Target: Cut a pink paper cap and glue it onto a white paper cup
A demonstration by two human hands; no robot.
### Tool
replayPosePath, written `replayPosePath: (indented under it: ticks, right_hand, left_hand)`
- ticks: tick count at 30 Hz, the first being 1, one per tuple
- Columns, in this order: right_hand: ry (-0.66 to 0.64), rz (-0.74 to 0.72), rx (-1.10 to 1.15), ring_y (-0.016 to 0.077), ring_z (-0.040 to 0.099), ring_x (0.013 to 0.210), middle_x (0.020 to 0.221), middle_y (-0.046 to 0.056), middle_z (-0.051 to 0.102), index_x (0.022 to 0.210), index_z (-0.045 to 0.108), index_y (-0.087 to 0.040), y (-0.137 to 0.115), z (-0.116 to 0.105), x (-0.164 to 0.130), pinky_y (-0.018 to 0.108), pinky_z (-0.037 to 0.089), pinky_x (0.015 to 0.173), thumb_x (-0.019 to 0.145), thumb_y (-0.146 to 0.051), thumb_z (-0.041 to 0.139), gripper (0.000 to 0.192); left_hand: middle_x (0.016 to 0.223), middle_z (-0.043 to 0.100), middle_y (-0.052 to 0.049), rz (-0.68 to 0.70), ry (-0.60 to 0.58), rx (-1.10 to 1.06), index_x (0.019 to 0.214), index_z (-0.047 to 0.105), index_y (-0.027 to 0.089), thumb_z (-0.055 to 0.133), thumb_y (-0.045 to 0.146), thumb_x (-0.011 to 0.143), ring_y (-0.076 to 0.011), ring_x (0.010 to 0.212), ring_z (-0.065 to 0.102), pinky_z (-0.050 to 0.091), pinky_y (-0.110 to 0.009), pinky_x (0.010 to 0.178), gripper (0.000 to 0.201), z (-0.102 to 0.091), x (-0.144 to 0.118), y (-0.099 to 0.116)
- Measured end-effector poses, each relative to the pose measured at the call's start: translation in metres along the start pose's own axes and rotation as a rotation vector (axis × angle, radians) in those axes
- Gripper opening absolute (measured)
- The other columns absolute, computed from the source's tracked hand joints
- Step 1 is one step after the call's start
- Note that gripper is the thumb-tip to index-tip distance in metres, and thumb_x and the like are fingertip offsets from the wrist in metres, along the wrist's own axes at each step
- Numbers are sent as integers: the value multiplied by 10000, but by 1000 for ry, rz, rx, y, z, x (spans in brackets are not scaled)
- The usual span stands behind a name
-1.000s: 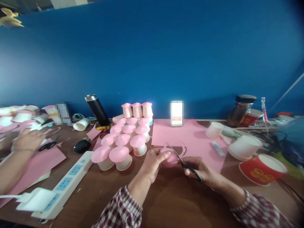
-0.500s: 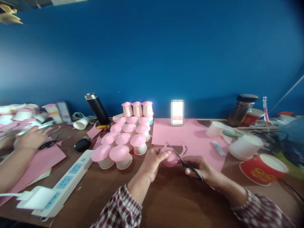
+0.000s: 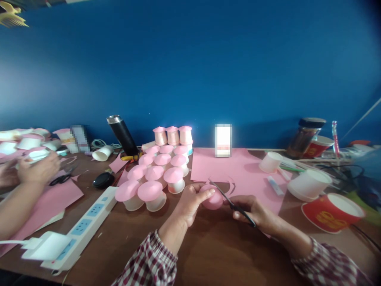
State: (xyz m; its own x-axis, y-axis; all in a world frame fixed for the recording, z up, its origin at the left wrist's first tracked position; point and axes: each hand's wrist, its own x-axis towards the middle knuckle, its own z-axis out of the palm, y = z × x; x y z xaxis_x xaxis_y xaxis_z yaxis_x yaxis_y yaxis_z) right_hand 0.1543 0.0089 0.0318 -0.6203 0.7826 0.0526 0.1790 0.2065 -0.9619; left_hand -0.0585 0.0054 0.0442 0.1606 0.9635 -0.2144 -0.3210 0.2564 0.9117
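Between thumb and fingers my left hand (image 3: pixel 193 202) pinches a round piece of pink paper (image 3: pixel 213 200), held just above the brown table (image 3: pixel 143 250). My right hand (image 3: pixel 253 212) grips dark-handled scissors (image 3: pixel 233 204), whose blades lie across the far right edge of the paper piece. A thin curled pink strip (image 3: pixel 231 185) shows behind the blades. To the left of my hands stand rows of upturned white paper cups (image 3: pixel 156 201), each topped with a pink paper cone (image 3: pixel 152 190). Pink paper sheets (image 3: pixel 220 169) lie flat beyond my hands.
A power strip (image 3: pixel 89 226) with a white plug (image 3: pixel 49 245) lies at left. A black flask (image 3: pixel 122 135) leans by the wall. At right are white cups (image 3: pixel 309 184), a red cup (image 3: pixel 331 214) and a dark-lidded jar (image 3: pixel 306 137). A co-worker's hands (image 3: pixel 38 167) hold a white cup at far left.
My hands, the pink piece and the scissors look almost unmoved. The co-worker's hands at far left have shifted, and a white cup shows more clearly in them. The view has moved slightly.
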Motion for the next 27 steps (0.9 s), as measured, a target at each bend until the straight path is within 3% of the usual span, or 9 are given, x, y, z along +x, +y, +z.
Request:
replayPosePath:
  ticks: [7,21,27]
  right_hand:
    - [-6,9,4,103,421,615,695,4,553,794,647,-107,1,0,0,219,350,546,787,-396,648,289]
    - [-52,87,6,125,465,657,739,12,586,970,672,-121,5,-6,-2,219,349,565,768,-389,672,336]
    - [-58,100,20,126,476,660,737,9,594,942,679,-125,5,-8,-3,217,350,567,761,-352,685,291]
  left_hand:
    - [708,676,-47,5,-16,30,791,703,121,779,314,617,-152,658,599,444,-284,664,271,-3,0,1]
    - [700,647,-33,22,-91,69,774,708,118,771,291,632,-122,669,549,407,-249,661,233,-8,1,3]
    - [667,629,-29,32,-99,104,757,706,111,766,287,636,-114,648,527,392,-247,646,222,-9,0,4]
